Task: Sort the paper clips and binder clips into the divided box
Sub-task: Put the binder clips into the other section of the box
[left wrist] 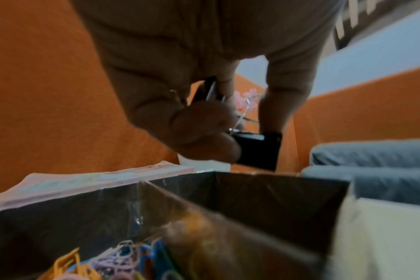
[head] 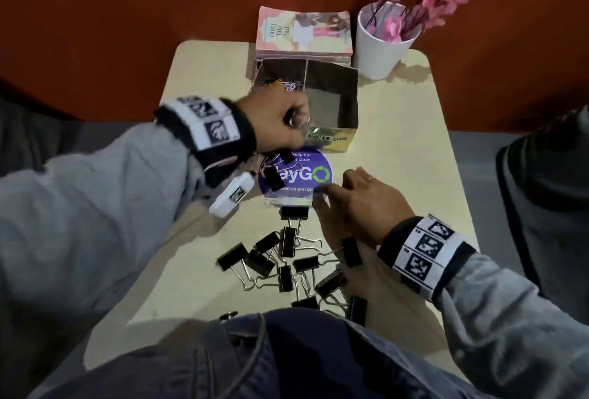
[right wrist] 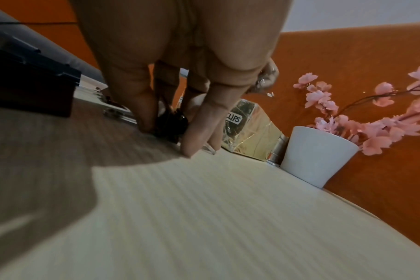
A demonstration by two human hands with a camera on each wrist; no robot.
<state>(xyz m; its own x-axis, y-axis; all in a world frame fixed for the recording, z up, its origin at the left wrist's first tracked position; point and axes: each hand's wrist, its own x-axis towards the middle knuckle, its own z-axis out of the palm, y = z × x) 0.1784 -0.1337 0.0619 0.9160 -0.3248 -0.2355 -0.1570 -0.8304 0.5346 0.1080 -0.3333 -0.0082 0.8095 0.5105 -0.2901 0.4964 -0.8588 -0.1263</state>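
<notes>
A: Head view: the left hand (head: 280,126) grasped binder clips over the divided box (head: 334,92); the release belonged over the right-hand compartment, beyond the divider.

B: Left wrist view: black binder clips (left wrist: 259,149) were pinched above it; coloured paper clips (left wrist: 122,259) lay below.

A: Right wrist view: the right hand (right wrist: 180,106) pinched a black clip (right wrist: 172,123) on the table (right wrist: 228,217).

I see box (head: 331,92) mid-frame, book (head: 304,32) behind, pot (head: 381,47) upper right, binder clips (head: 287,258) on table (head: 398,150) below.
</notes>
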